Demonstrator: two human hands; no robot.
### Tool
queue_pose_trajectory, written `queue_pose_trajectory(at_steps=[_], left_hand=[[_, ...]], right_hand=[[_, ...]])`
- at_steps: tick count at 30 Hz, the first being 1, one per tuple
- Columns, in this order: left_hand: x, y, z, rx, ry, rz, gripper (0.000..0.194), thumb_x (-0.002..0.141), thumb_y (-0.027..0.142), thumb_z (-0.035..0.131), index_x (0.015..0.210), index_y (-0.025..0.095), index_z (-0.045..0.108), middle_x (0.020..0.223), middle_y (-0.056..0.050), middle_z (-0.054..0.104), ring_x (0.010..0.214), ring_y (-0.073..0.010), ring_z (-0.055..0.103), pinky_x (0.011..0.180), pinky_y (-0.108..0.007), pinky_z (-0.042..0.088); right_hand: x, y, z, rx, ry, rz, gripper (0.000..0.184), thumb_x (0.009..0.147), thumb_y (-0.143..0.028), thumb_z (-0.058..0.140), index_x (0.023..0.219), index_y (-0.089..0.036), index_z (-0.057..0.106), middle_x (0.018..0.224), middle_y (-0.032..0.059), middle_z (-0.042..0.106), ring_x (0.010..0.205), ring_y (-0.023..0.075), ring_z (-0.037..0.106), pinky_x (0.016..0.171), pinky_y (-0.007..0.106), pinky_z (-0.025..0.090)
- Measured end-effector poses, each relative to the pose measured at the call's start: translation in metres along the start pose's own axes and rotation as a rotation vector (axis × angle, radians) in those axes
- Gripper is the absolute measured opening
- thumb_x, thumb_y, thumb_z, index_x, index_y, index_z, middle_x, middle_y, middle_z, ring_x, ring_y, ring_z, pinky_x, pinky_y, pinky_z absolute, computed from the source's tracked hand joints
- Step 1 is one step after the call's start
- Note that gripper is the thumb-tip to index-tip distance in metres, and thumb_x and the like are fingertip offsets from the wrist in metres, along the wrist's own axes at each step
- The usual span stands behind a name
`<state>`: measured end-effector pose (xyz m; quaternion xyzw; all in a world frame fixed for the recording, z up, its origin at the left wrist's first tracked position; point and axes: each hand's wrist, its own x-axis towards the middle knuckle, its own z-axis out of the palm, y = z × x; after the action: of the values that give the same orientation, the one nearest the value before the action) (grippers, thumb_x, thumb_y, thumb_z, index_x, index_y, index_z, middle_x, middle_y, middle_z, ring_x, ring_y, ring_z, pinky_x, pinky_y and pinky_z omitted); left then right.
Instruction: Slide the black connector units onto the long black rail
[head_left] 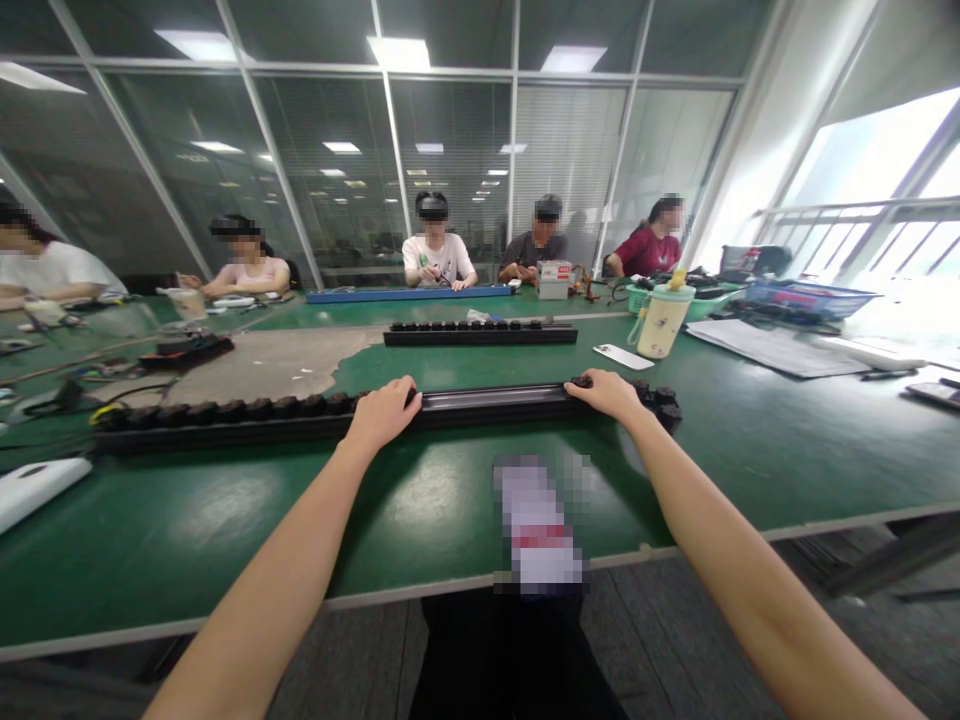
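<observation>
Basically, the largest item is the green table, which spans the scene from left to right. Across its near half lies the long black rail, directly under both hands. Black round parts line the rail's top to the left of the hands; the section between the hands shows a bare, glossy strip. The blue bar lies along the far side, before a seated co-worker. The short black rail lies between the blue bar and the long black rail, apart from both. The left hand clamps thumb and fingers on a dark piece atop the rail. The right hand clamps another the same way, farther right. The lidded cup stands to the far right; the white phone lies flat just beside it.
</observation>
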<state>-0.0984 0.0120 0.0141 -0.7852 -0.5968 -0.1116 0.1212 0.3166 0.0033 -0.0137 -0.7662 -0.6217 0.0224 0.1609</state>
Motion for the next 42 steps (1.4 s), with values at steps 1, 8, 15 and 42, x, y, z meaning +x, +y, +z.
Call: queue_pose_trajectory(at_steps=[1, 8, 15, 42], left_hand=[[-0.0001, 0.0003, -0.0004, 0.003, -0.003, 0.001, 0.030, 0.110, 0.041, 0.040, 0.123, 0.023, 0.059, 0.133, -0.010, 0.074, 0.113, -0.0344, 0.075, 0.089, -0.044, 0.058], [-0.0003, 0.0006, -0.0014, 0.011, -0.003, 0.001, 0.029, 0.111, 0.041, 0.040, 0.123, 0.022, 0.058, 0.133, -0.009, 0.074, 0.113, -0.0340, 0.075, 0.089, -0.044, 0.058], [0.0001, 0.0007, -0.0004, 0.021, -0.006, 0.000, 0.028, 0.111, 0.041, 0.040, 0.123, 0.023, 0.058, 0.132, -0.009, 0.074, 0.112, -0.0330, 0.075, 0.088, -0.043, 0.058], [-0.0018, 0.0041, -0.0042, 0.019, -0.025, -0.010, 0.032, 0.111, 0.041, 0.037, 0.125, 0.022, 0.059, 0.134, -0.011, 0.073, 0.111, -0.0321, 0.075, 0.089, -0.041, 0.057]], right_hand=[[-0.0002, -0.0005, -0.0001, -0.006, -0.001, 0.000, 0.062, 0.100, -0.066, 0.052, 0.128, -0.014, 0.073, 0.126, 0.0192, 0.076, 0.120, 0.0362, 0.070, 0.095, 0.042, 0.052], [-0.0008, -0.0023, -0.0020, -0.029, 0.021, 0.002, 0.057, 0.099, -0.059, 0.053, 0.132, -0.018, 0.074, 0.131, 0.0163, 0.075, 0.123, 0.0340, 0.069, 0.096, 0.039, 0.051], [0.0011, -0.0016, -0.0011, -0.041, 0.040, 0.015, 0.055, 0.097, -0.058, 0.054, 0.129, -0.019, 0.076, 0.126, 0.0155, 0.077, 0.119, 0.0336, 0.071, 0.093, 0.038, 0.052], [-0.0008, -0.0040, 0.0018, -0.005, 0.034, 0.050, 0.049, 0.098, -0.055, 0.052, 0.125, -0.020, 0.073, 0.125, 0.0144, 0.077, 0.120, 0.0315, 0.070, 0.093, 0.037, 0.051]])
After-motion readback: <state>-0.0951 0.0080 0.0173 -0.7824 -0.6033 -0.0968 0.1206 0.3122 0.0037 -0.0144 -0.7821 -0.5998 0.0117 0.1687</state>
